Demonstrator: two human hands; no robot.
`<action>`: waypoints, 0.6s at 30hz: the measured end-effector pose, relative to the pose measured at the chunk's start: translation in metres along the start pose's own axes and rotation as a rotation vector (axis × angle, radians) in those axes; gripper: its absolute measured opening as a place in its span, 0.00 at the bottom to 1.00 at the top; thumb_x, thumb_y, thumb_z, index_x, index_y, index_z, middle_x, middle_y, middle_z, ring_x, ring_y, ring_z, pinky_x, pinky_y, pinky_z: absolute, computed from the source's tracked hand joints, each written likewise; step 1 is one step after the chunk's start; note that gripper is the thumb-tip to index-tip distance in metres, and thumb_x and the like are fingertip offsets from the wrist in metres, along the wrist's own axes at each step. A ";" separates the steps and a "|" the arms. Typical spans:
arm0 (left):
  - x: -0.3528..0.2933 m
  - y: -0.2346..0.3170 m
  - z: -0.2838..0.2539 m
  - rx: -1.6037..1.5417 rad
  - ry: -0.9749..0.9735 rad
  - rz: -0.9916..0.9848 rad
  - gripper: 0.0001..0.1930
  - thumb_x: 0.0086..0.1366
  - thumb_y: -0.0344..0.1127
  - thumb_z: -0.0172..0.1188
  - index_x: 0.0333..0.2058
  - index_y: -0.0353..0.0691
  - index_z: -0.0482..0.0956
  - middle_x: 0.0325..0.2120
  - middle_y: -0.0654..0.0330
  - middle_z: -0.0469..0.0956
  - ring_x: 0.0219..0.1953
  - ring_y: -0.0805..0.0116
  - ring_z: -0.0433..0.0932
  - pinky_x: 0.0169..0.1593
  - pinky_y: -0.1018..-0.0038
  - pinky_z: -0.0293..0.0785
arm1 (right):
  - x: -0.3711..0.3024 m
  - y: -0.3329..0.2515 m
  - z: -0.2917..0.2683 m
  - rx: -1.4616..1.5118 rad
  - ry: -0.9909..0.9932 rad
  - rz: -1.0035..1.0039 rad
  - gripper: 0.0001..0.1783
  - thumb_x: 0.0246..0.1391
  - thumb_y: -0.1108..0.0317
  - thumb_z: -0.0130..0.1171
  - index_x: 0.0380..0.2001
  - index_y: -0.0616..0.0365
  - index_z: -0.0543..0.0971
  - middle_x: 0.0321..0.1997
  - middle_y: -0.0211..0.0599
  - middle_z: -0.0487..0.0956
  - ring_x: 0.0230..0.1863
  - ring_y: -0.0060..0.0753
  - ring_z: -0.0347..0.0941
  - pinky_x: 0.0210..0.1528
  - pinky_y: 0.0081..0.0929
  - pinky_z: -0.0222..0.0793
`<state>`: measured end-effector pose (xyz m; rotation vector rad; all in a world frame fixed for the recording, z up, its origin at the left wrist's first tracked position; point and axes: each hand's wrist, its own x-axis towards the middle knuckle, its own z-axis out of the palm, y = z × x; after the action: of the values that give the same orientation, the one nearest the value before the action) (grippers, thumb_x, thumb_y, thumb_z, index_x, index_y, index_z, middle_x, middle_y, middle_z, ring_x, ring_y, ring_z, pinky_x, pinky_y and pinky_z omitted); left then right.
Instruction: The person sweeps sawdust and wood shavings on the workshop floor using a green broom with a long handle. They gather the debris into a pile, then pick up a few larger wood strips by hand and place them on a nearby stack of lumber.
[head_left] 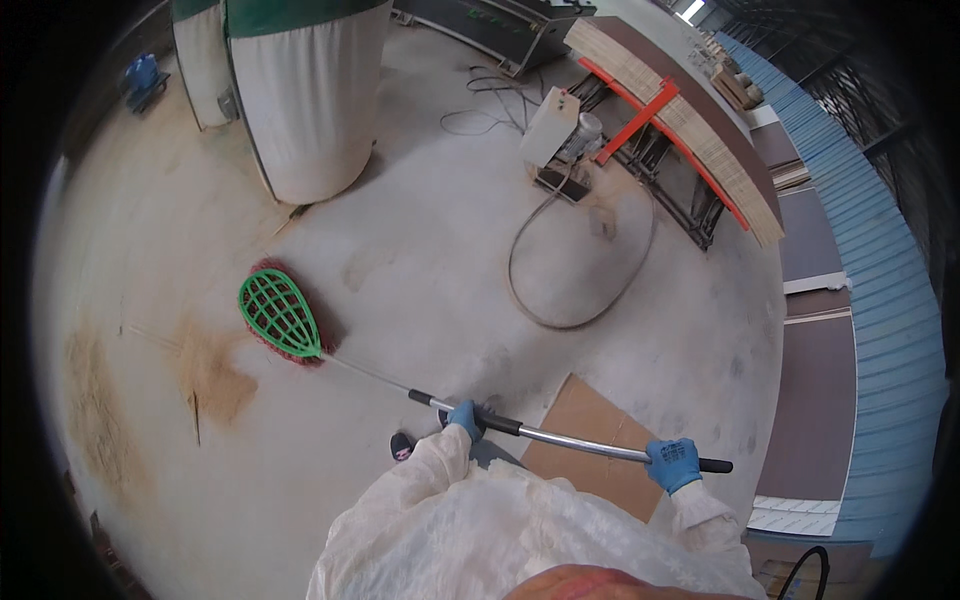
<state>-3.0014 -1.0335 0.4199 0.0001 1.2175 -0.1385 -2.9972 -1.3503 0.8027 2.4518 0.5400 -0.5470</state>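
A long-handled broom crosses in front of me, its metal pole [585, 442] slanting from lower right to upper left. My left hand [466, 421], in a blue glove, grips the pole around its black middle section. Near the black end grip, my right hand [673, 464], also gloved in blue, is wrapped round the pole. At the far end, the broom head [280, 312] has a green lattice frame with reddish bristles under it and rests on the floor. Left of the head lies a pile of sawdust [212, 375], with a thin stick [196, 418] on it.
A brown cardboard sheet [590, 425] lies by my feet. Ahead right, a lift table [655, 120] with red edges bears stacked boards; its hose [520, 285] loops over the floor. White dust-collector bags [315, 110] stand ahead left. More sawdust [95, 410] streaks the left floor. Board stacks [808, 400] line the right.
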 end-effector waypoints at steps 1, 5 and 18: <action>0.007 -0.005 0.005 -0.025 0.001 0.016 0.05 0.67 0.32 0.49 0.41 0.44 0.66 0.29 0.51 0.73 0.29 0.50 0.76 0.38 0.51 0.79 | 0.008 0.009 -0.002 0.017 -0.034 0.000 0.07 0.48 0.56 0.59 0.26 0.45 0.80 0.25 0.35 0.82 0.29 0.42 0.80 0.34 0.42 0.71; 0.026 0.008 -0.009 0.004 0.072 0.099 0.04 0.67 0.31 0.48 0.38 0.39 0.70 0.27 0.50 0.75 0.29 0.49 0.77 0.36 0.52 0.79 | 0.044 0.008 -0.008 0.096 -0.092 -0.099 0.08 0.50 0.55 0.59 0.27 0.45 0.79 0.28 0.36 0.82 0.30 0.42 0.80 0.37 0.41 0.70; -0.058 -0.073 -0.007 -0.139 -0.011 0.087 0.10 0.62 0.33 0.50 0.41 0.37 0.74 0.33 0.46 0.80 0.36 0.49 0.81 0.40 0.54 0.79 | 0.023 0.075 -0.028 0.204 -0.168 -0.139 0.23 0.42 0.47 0.68 0.25 0.59 0.80 0.18 0.41 0.79 0.23 0.40 0.78 0.30 0.39 0.72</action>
<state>-3.0355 -1.0990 0.4768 -0.0690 1.2118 0.0226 -2.9345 -1.3848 0.8458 2.5389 0.6140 -0.8956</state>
